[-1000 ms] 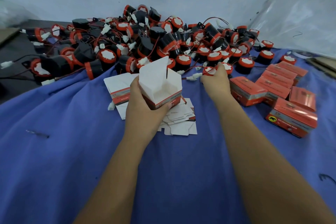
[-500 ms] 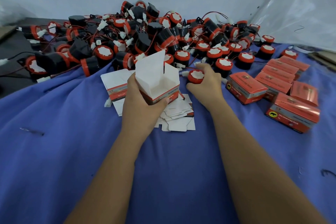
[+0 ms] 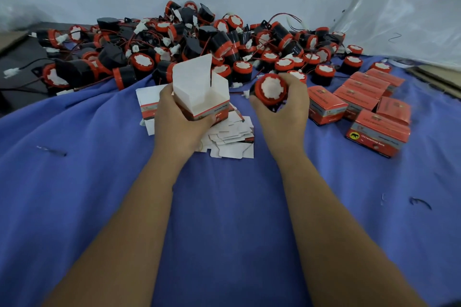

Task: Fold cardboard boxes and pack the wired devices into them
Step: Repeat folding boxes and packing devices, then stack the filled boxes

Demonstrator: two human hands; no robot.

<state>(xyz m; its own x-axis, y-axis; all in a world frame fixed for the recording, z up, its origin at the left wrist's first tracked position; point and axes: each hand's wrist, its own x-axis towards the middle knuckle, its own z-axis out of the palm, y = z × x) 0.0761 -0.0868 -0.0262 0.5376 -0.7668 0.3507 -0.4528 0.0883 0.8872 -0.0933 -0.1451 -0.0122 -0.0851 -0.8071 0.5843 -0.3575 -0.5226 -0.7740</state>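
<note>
Lifted clear of the pile since the earlier frame, the wired device (image 3: 270,91) (red rim, white face) now sits beside the open box (image 3: 203,101). Left hand (image 3: 180,122) grips the box, flaps up; right hand (image 3: 283,112) is curled round the device. Closed boxes (image 3: 359,104) lie right on the blue cloth-covered surface (image 3: 224,219).

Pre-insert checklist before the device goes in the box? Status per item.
1. Box held by left hand: ok.
2. Top flap up, mouth open: ok.
3. Box bottom closed: cannot tell, the hand hides it.
4. Device gripped by right hand: ok.
5. Wire and its white connector gathered in: not ok, they stick out left of the device.
6. Device lined up over the mouth: not ok, it sits beside the box, to its right.
</note>
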